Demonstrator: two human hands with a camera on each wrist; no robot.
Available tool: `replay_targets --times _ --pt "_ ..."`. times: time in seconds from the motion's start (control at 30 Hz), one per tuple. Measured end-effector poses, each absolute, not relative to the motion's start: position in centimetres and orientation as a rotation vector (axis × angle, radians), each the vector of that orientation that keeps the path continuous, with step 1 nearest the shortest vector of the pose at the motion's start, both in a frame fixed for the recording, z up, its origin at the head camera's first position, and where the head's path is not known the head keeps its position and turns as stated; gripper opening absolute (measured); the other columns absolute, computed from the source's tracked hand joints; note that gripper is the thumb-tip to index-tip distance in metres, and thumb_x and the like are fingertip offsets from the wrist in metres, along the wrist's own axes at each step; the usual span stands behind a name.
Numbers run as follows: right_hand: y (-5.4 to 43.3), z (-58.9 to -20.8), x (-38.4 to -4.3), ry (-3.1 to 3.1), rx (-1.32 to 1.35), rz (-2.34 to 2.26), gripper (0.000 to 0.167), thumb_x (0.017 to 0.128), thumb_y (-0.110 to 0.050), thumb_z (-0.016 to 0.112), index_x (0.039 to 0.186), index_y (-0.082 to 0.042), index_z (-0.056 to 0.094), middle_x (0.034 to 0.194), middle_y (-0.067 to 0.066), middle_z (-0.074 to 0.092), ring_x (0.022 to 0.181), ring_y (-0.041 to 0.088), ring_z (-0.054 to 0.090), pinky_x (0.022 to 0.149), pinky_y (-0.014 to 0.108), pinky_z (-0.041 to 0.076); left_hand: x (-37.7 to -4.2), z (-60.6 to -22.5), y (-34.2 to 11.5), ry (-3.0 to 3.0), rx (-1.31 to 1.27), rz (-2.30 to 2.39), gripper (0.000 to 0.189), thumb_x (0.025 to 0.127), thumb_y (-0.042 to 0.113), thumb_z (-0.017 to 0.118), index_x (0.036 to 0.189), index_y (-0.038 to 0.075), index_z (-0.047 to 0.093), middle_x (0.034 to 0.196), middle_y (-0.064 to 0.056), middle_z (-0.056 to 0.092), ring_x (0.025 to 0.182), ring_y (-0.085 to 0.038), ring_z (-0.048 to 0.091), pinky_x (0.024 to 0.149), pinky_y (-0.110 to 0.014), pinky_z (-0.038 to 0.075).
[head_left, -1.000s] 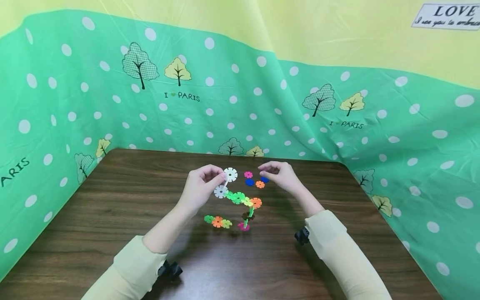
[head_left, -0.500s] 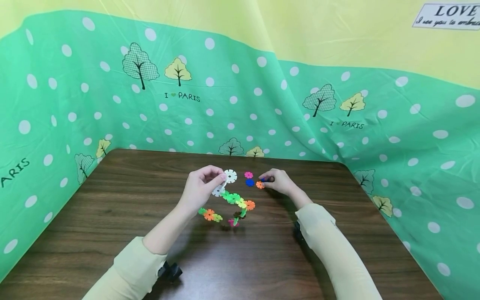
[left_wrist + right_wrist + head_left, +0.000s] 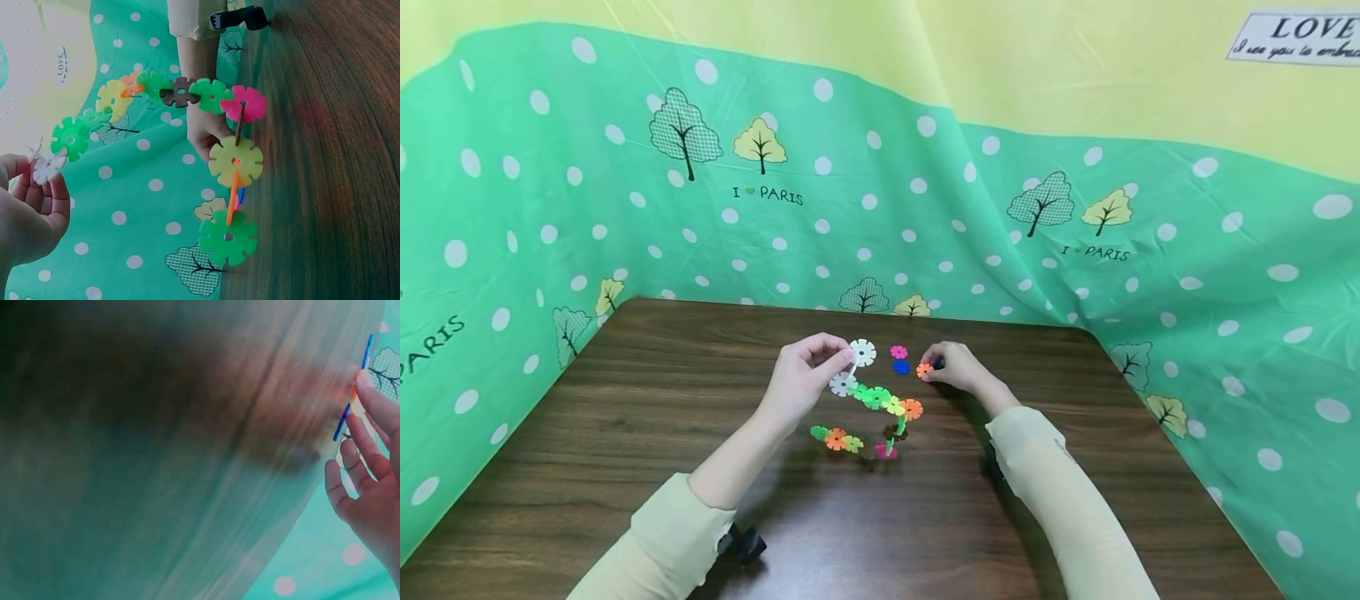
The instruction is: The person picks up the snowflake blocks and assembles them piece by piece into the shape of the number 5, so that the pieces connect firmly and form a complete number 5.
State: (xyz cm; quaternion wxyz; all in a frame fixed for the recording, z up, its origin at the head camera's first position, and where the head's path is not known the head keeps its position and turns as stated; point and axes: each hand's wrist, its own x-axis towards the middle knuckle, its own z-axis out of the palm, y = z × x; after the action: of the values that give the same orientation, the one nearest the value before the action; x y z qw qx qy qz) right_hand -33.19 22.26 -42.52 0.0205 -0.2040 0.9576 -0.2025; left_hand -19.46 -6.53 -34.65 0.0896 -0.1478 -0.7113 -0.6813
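Note:
My left hand pinches a white plastic snowflake disc at the top end of a linked chain. The chain hangs in the air below it through a second white disc, green discs, yellow, orange and brown ones, a pink disc and a last green disc. At the back of the table my right hand holds a loose orange snowflake disc between thumb and finger. A dark blue disc lies by its fingertips, mostly hidden in the head view.
A loose pink disc and a blue disc lie on the brown wooden table, left of my right hand. Green dotted cloth hangs behind the table's far edge. A black wrist mount sits under the left sleeve.
My right hand has come down to the table and taken hold of the orange disc, shifting it slightly right. The hanging chain swung left, then back; my left hand stays in place.

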Motion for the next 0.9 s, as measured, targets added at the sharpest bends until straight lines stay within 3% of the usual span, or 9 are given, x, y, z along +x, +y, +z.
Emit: replay_targets --times 0.17,0.33,0.8,0.9 --pt "22.2 -42.0 -32.8 2.952 -0.645 -0.753 0.01 0.082 -0.01 0.073 0.088 -0.009 0.066 0.08 0.002 0.063 0.075 0.017 0.055 0.07 0.032 0.047 -19.4 -34.5 -6.6 -2.127 -0.435 -2.02 0.014 0.088 0.016 0.068 0.092 0.003 0.067 0.082 -0.013 0.066 0.07 -0.016 0.056 0.064 -0.026 0.049" --pt "22.1 -40.8 -32.1 2.956 -0.675 -0.919 0.004 0.085 -0.008 0.069 0.088 -0.009 0.066 0.081 0.002 0.066 0.075 0.015 0.059 0.069 0.031 0.05 -19.5 -34.5 -6.7 -2.137 -0.434 -2.009 0.014 0.088 0.017 0.067 0.092 0.004 0.067 0.082 -0.01 0.066 0.073 -0.022 0.057 0.066 -0.025 0.049" --pt "21.1 -34.5 -28.4 2.956 -0.73 -1.32 0.012 0.085 -0.017 0.07 0.094 -0.011 0.066 0.086 0.005 0.069 0.078 0.017 0.066 0.069 0.028 0.055 -19.5 -34.0 -6.7 -2.056 -0.453 -2.042 0.013 0.089 0.013 0.066 0.092 0.0 0.065 0.079 -0.006 0.065 0.071 -0.013 0.058 0.064 -0.021 0.048" --pt "20.6 -33.2 -27.1 2.922 -0.731 -1.449 0.017 0.084 -0.023 0.071 0.095 -0.011 0.066 0.086 0.005 0.07 0.078 0.015 0.067 0.069 0.026 0.055 -19.5 -33.9 -6.6 -2.042 -0.45 -2.047 0.013 0.089 0.012 0.066 0.092 -0.001 0.065 0.08 -0.011 0.065 0.072 -0.014 0.059 0.064 -0.021 0.049"
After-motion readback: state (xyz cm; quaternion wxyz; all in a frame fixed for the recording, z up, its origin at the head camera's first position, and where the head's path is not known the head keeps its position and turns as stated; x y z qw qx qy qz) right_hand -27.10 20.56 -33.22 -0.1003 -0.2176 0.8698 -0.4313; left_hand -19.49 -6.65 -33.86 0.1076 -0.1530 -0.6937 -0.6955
